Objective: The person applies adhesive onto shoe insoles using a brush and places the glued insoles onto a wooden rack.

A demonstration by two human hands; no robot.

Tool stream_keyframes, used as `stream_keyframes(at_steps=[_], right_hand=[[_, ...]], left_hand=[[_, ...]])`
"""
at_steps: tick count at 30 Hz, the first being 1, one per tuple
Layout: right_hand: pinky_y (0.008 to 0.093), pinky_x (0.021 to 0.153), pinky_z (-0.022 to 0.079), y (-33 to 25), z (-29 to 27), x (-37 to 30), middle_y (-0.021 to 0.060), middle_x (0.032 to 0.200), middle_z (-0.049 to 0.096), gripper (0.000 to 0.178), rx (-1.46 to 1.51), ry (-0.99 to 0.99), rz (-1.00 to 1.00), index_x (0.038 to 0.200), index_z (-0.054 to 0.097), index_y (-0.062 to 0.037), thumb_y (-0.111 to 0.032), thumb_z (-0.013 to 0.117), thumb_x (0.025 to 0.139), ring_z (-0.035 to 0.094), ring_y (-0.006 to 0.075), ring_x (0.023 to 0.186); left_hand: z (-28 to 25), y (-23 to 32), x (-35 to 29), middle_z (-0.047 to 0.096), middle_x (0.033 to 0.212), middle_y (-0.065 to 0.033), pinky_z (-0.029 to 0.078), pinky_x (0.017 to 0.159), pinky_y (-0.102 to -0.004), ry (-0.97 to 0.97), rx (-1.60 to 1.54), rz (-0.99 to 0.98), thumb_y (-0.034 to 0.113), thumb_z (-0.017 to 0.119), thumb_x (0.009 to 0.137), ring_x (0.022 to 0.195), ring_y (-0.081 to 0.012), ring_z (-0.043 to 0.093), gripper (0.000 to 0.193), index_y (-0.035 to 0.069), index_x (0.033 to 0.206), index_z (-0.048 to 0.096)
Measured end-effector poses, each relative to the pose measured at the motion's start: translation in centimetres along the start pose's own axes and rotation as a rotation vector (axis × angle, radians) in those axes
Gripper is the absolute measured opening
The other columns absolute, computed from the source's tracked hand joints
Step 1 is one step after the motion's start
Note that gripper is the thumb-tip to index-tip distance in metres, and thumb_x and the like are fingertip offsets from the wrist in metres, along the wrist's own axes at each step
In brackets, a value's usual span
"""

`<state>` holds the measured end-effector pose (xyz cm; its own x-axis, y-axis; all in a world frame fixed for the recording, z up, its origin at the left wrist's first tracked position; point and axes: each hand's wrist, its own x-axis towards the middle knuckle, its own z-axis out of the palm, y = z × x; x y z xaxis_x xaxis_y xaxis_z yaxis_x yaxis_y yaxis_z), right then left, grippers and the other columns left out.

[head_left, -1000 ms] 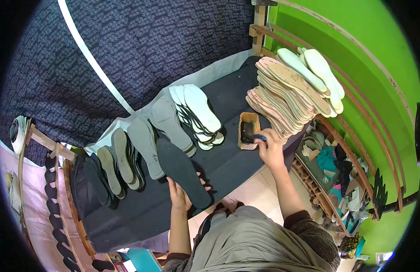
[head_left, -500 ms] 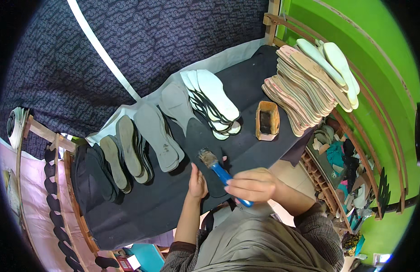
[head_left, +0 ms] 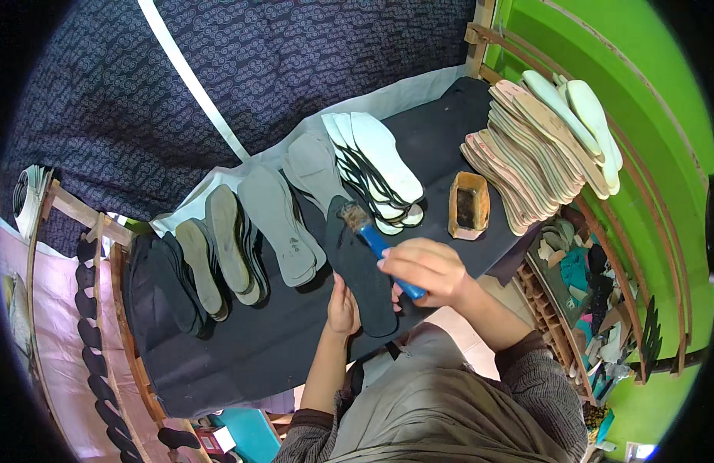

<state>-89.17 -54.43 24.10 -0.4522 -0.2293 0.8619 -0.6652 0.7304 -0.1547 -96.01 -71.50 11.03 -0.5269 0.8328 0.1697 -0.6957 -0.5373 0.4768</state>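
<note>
My left hand (head_left: 343, 309) is wrapped under a black insole (head_left: 362, 285), with the thumb at its left edge and fingertips showing past its right edge. In my right hand (head_left: 426, 272) is a brush with a blue handle (head_left: 372, 241). Its worn, brownish bristles (head_left: 352, 216) meet the upper end of the black insole. Just beyond that end lie grey insoles (head_left: 310, 166). An open, stained container (head_left: 469, 204) with a dark inside stands on the black-covered table, to the right of the brush.
Left of my hands lie grey insoles (head_left: 276, 224), tan-topped insoles (head_left: 227, 239) and black insoles (head_left: 172, 289). White insoles (head_left: 384, 158) fan out behind. A tall stack of beige insoles (head_left: 526, 154) fills the right end of the table (head_left: 256, 355). Wooden racks (head_left: 125, 332) border the left side.
The brush has moved from the middle of the black insole toward its far end. My left hand still holds the insole, and the view has shifted slightly.
</note>
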Motion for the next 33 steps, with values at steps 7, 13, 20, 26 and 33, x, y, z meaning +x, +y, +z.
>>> stream_keyframes(at_steps=[7, 13, 20, 26, 33], right_hand=[[0.0349, 0.068, 0.054, 0.7, -0.2, 1.2, 0.0109, 0.09, 0.065, 0.035, -0.017, 0.037, 0.024, 0.092, 0.066, -0.0011, -0.003, 0.071, 0.057, 0.065, 0.0257, 0.077], [0.0347, 0.067, 0.054, 1.3, -0.1, 1.5, 0.0122, 0.088, 0.064, 0.031, 0.042, -0.032, 0.031, 0.094, 0.065, 0.0001, -0.004, 0.071, 0.064, 0.065, 0.0264, 0.079], [0.0357, 0.068, 0.053, 1.9, -0.2, 1.5, 0.0122, 0.091, 0.065, 0.03, -0.027, 0.03, 0.109, 0.094, 0.066, -0.002, -0.005, 0.071, 0.065, 0.065, 0.0275, 0.079], [0.0348, 0.068, 0.054, 1.2, 0.0, 0.3, 0.0108, 0.091, 0.065, 0.032, 0.082, -0.033, 0.038, 0.095, 0.066, -0.0033, -0.007, 0.073, 0.064, 0.065, 0.0258, 0.079], [0.0334, 0.065, 0.054, -0.2, -0.1, -0.3, 0.0101, 0.091, 0.065, 0.028, 0.132, -0.141, -0.128, 0.094, 0.066, -0.0021, -0.009, 0.071, 0.067, 0.065, 0.0251, 0.079]], left_hand=[[0.8, 0.7, 0.6, 0.05, 0.127, -0.0167, 0.045, 0.094, -0.0428, -0.271, -0.013, -0.076, 0.055, 0.013, 0.096, 0.11, -0.0286, 0.054, 0.07, 0.0, 0.136, 0.032], [1.2, 0.4, 0.0, 0.057, 0.113, -0.0189, 0.05, 0.085, -0.0438, -0.069, 0.07, -0.088, 0.06, 0.012, 0.093, 0.094, -0.0316, 0.06, 0.075, 0.001, 0.133, 0.036], [1.9, 0.6, 0.3, 0.055, 0.118, -0.0185, 0.051, 0.083, -0.0431, 0.036, 0.104, -0.072, 0.061, 0.012, 0.093, 0.094, -0.0298, 0.06, 0.077, 0.0, 0.136, 0.031], [1.7, 1.0, 0.2, 0.052, 0.122, -0.0197, 0.052, 0.08, -0.0452, 0.145, 0.3, -0.075, 0.062, 0.017, 0.092, 0.094, -0.0304, 0.061, 0.079, -0.002, 0.135, 0.033], [4.2, 1.0, 0.2, 0.053, 0.12, -0.0226, 0.049, 0.086, -0.0476, 0.451, 0.219, 0.036, 0.059, 0.014, 0.094, 0.104, -0.0336, 0.058, 0.074, 0.0, 0.134, 0.033]])
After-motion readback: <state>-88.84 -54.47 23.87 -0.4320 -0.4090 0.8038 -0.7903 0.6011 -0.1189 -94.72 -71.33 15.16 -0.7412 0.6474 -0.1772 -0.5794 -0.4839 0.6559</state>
